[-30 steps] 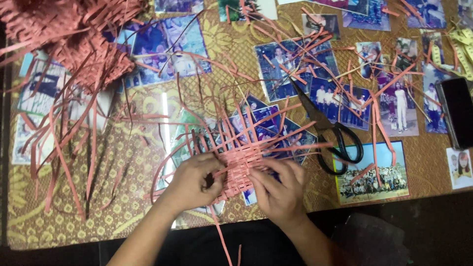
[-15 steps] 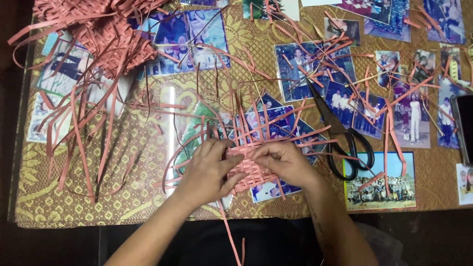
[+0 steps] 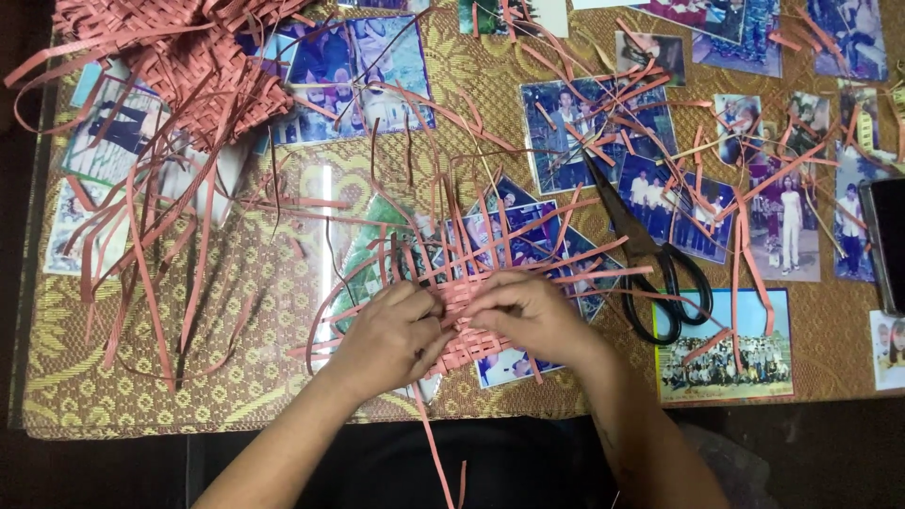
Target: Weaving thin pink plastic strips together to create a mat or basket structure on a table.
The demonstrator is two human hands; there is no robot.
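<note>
Small woven pink mat [image 3: 467, 325] kept at bench [image 3: 236, 377] near edge, 6 o'clock. Left hand [image 3: 391, 335] and right hand [image 3: 528, 316] fingers pinched narrow on strips. Weave best pressed flat, strips pulled snug, scissors [image 3: 650, 273] left at 3 o'clock.

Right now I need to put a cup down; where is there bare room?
Barest: the near left cloth, between the long strips and left hand. Crowded: around the weave, scissors and photos at right.

A table [image 3: 236, 377] covered with gold patterned cloth under glossy glass, photographs [image 3: 726, 349] beneath; dark floor around it.
</note>
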